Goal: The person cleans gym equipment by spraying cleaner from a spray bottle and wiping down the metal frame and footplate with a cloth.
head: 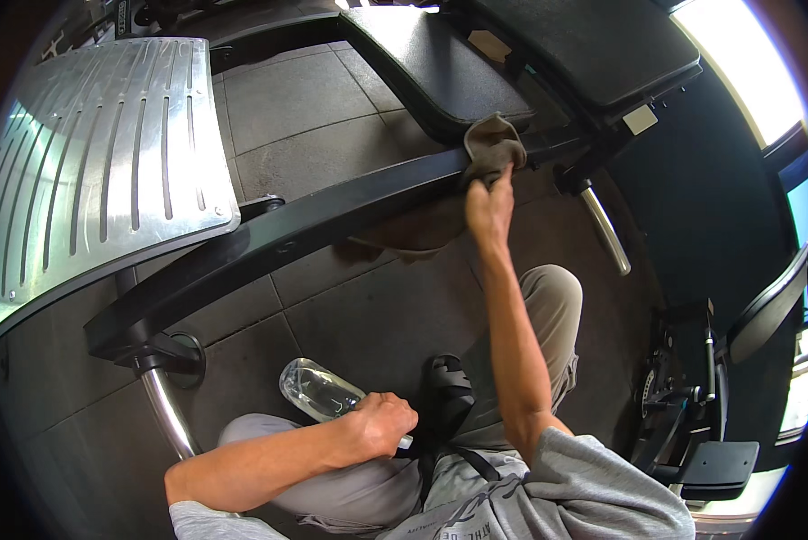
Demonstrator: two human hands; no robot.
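My right hand [491, 206] grips a brown cloth [495, 145] and presses it against a black metal frame beam [350, 192] of a gym machine. Part of the cloth hangs below the beam. Just beyond the cloth lies a black padded cushion [437, 61]. Low by my lap, my left hand [383, 422] is closed around the neck of a clear plastic bottle [319, 388], which is tilted with its base pointing away from me. The bottle's top is mostly hidden by the hand, though a pale tip shows below it.
A slotted metal footplate [120, 155] fills the upper left. Chrome posts [167, 412] jut from the frame at lower left and right [606, 229]. A wider black pad [593, 47] sits at upper right. More gym equipment [687, 398] stands right, on dark floor tiles [370, 317].
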